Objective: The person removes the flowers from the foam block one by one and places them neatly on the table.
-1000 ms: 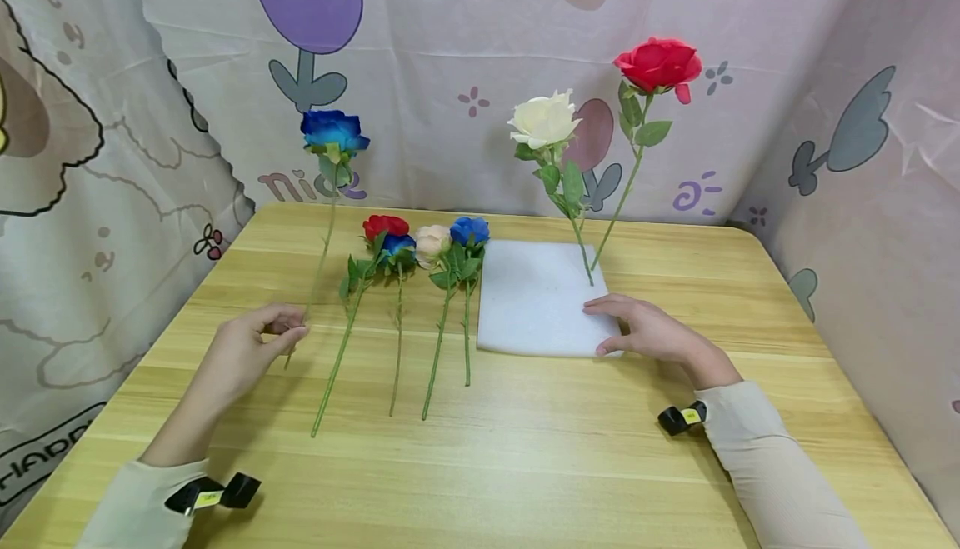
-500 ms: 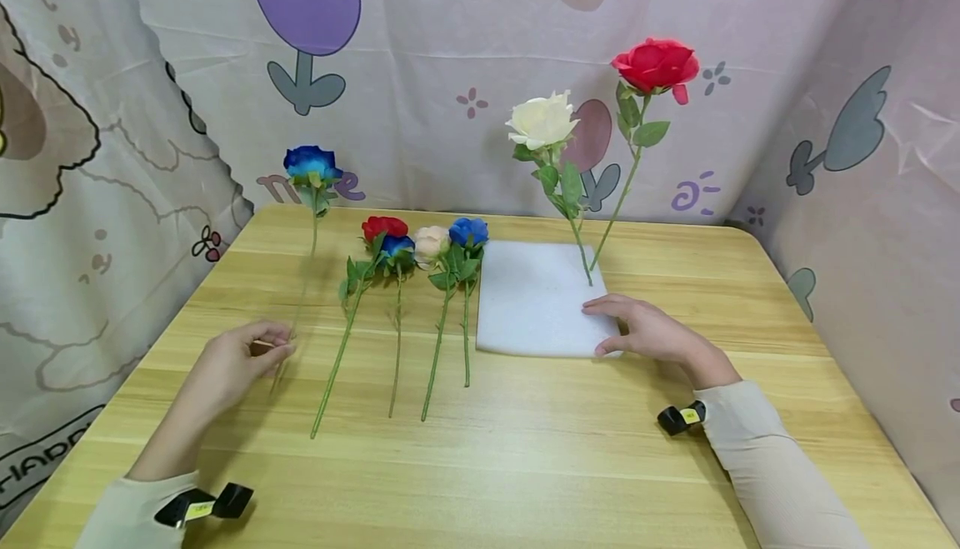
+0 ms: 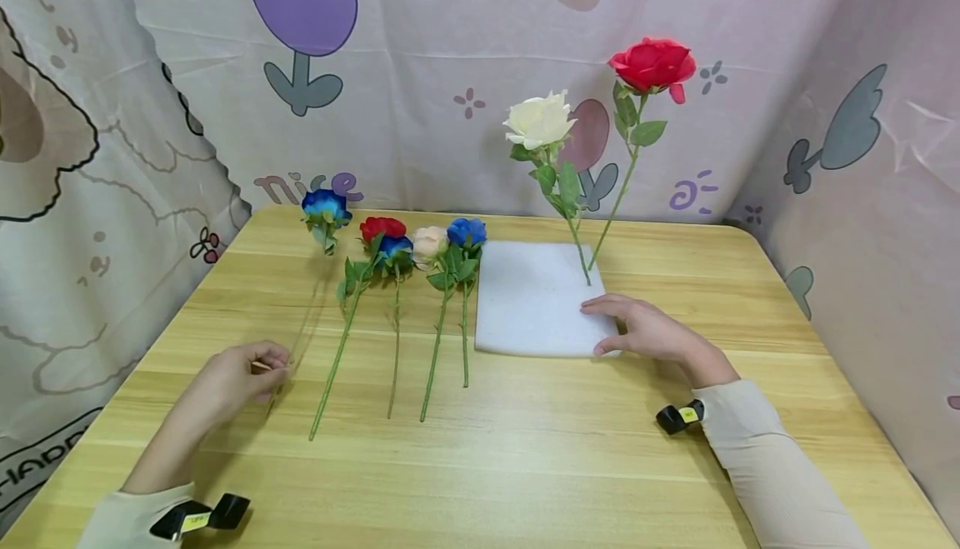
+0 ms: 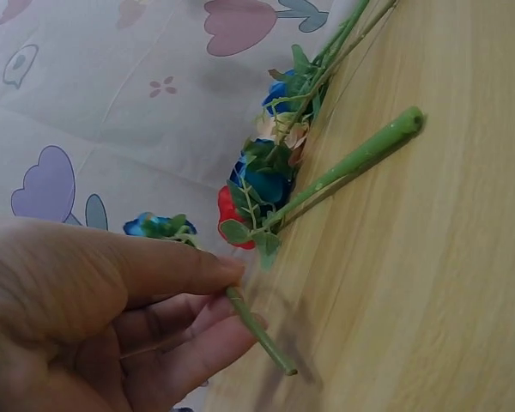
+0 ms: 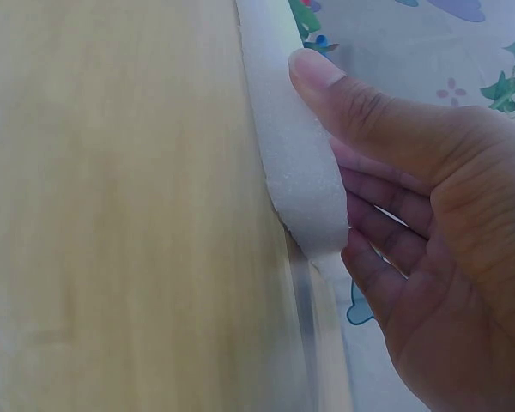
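Wood-grain tabletop [image 3: 525, 449], left hand [image 3: 232, 378] pinching blue artificial rose [image 4: 262, 332], bloom [image 3: 326, 204] lowered beyond it, relaxed right hand [image 3: 647, 330] on white foam slab [image 3: 528, 307]

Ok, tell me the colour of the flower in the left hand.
The flower is blue, in darker and lighter shades; the head view shows it best.

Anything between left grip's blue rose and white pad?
Yes: a red rose, a blue rose, a cream rose and another blue rose lie on the table between the held rose and white pad.
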Demonstrator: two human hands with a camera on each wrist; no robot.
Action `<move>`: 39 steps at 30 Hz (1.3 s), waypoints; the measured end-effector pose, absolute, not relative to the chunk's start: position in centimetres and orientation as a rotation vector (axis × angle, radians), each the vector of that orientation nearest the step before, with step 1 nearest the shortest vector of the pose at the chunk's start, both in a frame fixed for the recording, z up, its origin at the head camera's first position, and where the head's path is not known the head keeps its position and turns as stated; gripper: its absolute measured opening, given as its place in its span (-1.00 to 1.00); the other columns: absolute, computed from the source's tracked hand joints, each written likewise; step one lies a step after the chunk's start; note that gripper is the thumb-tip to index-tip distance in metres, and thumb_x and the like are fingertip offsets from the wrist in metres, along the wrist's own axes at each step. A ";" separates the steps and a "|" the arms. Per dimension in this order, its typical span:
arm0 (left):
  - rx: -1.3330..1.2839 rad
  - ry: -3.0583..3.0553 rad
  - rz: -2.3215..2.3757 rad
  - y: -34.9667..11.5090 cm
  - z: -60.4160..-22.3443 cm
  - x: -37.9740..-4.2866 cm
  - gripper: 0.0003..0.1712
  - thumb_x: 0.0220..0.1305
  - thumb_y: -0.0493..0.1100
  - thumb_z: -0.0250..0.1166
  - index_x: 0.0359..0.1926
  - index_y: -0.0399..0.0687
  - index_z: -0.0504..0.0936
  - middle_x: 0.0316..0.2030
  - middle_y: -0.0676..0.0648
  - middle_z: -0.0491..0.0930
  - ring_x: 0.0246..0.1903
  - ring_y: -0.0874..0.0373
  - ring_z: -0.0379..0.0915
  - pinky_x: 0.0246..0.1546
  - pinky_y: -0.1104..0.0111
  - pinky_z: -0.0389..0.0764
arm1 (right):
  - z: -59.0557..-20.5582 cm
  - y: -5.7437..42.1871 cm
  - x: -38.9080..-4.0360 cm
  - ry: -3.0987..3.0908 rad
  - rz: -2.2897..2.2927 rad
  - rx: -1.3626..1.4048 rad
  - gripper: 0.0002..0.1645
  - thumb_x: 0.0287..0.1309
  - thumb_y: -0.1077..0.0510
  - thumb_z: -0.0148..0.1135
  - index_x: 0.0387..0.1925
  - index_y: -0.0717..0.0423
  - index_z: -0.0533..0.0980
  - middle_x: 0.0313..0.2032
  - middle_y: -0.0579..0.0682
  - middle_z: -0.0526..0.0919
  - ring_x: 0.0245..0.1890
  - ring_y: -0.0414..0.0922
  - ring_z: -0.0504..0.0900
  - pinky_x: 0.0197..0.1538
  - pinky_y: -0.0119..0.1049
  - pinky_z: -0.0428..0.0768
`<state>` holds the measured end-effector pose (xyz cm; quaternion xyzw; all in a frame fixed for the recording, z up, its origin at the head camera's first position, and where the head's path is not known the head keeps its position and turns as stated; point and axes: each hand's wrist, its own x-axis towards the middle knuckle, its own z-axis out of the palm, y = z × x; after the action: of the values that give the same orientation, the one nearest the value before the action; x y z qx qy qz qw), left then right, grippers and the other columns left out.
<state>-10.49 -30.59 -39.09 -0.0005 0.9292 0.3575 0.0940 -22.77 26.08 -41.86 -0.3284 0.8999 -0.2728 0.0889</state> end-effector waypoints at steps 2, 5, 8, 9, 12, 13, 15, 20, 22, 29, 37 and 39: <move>-0.018 2.728 1.069 -30.5 -39.1 -10.5 -0.77 0.33 -0.30 0.25 -0.06 -0.38 0.55 -0.20 -0.19 0.59 -0.25 0.01 0.59 -0.37 0.34 0.70 | -41.9 26.1 -22.8 2.678 -0.810 -0.976 -0.17 -0.05 -0.07 0.52 0.26 0.14 0.48 0.28 0.11 0.44 0.32 0.18 0.31 0.36 0.13 0.23; -0.040 2.695 1.065 -30.5 -39.2 -10.4 -0.78 0.32 -0.30 0.27 -0.07 -0.36 0.55 -0.21 -0.16 0.56 -0.25 0.03 0.58 -0.36 0.33 0.70 | -41.8 26.1 -22.7 2.675 -0.812 -0.969 -0.16 -0.05 -0.06 0.52 0.26 0.14 0.47 0.28 0.12 0.43 0.32 0.19 0.30 0.36 0.14 0.22; -0.045 2.674 1.055 -30.5 -39.2 -10.4 -0.79 0.32 -0.30 0.27 -0.09 -0.36 0.55 -0.23 -0.14 0.56 -0.27 0.04 0.57 -0.36 0.32 0.70 | -41.7 26.0 -22.7 2.671 -0.819 -0.963 -0.17 -0.05 -0.06 0.52 0.26 0.15 0.47 0.28 0.13 0.43 0.32 0.19 0.30 0.36 0.14 0.22; -0.044 2.670 1.047 -30.5 -39.2 -10.4 -0.80 0.33 -0.30 0.26 -0.09 -0.36 0.56 -0.24 -0.13 0.56 -0.27 0.04 0.57 -0.37 0.32 0.70 | -41.7 26.0 -22.7 2.671 -0.818 -0.965 -0.17 -0.05 -0.06 0.52 0.26 0.15 0.47 0.28 0.13 0.43 0.32 0.20 0.30 0.36 0.14 0.23; -0.038 2.656 1.034 -30.5 -39.3 -10.4 -0.80 0.34 -0.31 0.25 -0.08 -0.36 0.56 -0.25 -0.12 0.56 -0.28 0.05 0.57 -0.37 0.30 0.70 | -41.8 26.0 -22.8 2.670 -0.816 -0.966 -0.17 -0.05 -0.05 0.52 0.26 0.14 0.47 0.28 0.12 0.43 0.32 0.18 0.31 0.36 0.12 0.23; -0.040 2.650 1.033 -30.5 -39.4 -10.4 -0.80 0.33 -0.31 0.25 -0.08 -0.36 0.56 -0.25 -0.11 0.56 -0.28 0.05 0.57 -0.37 0.30 0.70 | -41.8 26.0 -22.8 2.671 -0.814 -0.967 -0.17 -0.05 -0.05 0.52 0.26 0.14 0.47 0.28 0.12 0.43 0.32 0.18 0.31 0.36 0.12 0.23; -0.033 2.632 1.038 -30.5 -39.4 -10.4 -0.77 0.33 -0.29 0.26 -0.07 -0.37 0.56 -0.25 -0.11 0.56 -0.28 0.05 0.57 -0.36 0.28 0.70 | -41.8 26.0 -22.8 2.670 -0.816 -0.965 -0.17 -0.05 -0.05 0.52 0.26 0.14 0.47 0.28 0.12 0.43 0.32 0.18 0.30 0.36 0.12 0.23; -0.008 2.577 1.073 -30.2 -39.6 -10.5 -0.62 0.30 -0.27 0.30 0.06 -0.43 0.53 -0.27 -0.11 0.54 -0.27 0.06 0.56 -0.33 0.28 0.70 | -42.0 26.1 -22.9 2.671 -0.814 -0.970 -0.17 -0.04 -0.06 0.51 0.26 0.14 0.47 0.28 0.12 0.44 0.32 0.18 0.31 0.36 0.11 0.24; 0.019 2.563 1.085 -30.0 -39.6 -10.6 -0.53 0.30 -0.27 0.31 0.15 -0.45 0.47 -0.27 -0.10 0.52 -0.28 0.06 0.54 -0.35 0.30 0.69 | -42.0 26.1 -23.0 2.671 -0.812 -0.972 -0.17 -0.04 -0.06 0.51 0.26 0.13 0.47 0.28 0.12 0.44 0.32 0.17 0.31 0.36 0.11 0.24; 0.088 2.540 1.127 -29.5 -40.0 -10.7 -0.38 0.26 -0.27 0.34 0.26 -0.46 0.37 -0.28 -0.10 0.52 -0.31 0.07 0.52 -0.39 0.34 0.68 | -42.0 26.1 -23.0 2.669 -0.814 -0.968 -0.16 -0.04 -0.08 0.51 0.27 0.13 0.47 0.29 0.12 0.43 0.33 0.18 0.30 0.36 0.12 0.22; 0.117 2.542 1.152 -29.8 -40.6 -10.8 -0.35 0.22 -0.26 0.38 0.26 -0.43 0.38 -0.32 -0.11 0.51 -0.34 0.10 0.51 -0.41 0.33 0.67 | -42.0 26.1 -23.0 2.667 -0.811 -0.965 -0.16 -0.05 -0.09 0.51 0.27 0.12 0.47 0.28 0.11 0.43 0.32 0.17 0.31 0.36 0.11 0.24; 0.122 2.541 1.157 -29.8 -40.5 -10.8 -0.35 0.22 -0.26 0.39 0.26 -0.43 0.38 -0.31 -0.11 0.50 -0.35 0.11 0.51 -0.41 0.33 0.67 | -42.0 26.1 -23.0 2.669 -0.811 -0.963 -0.16 -0.05 -0.09 0.51 0.27 0.12 0.47 0.28 0.11 0.43 0.32 0.17 0.31 0.36 0.12 0.24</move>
<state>-10.84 -29.85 -40.54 0.0429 0.8956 0.4077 0.1727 -22.99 26.13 -41.96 -0.3250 0.9003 -0.2735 0.0952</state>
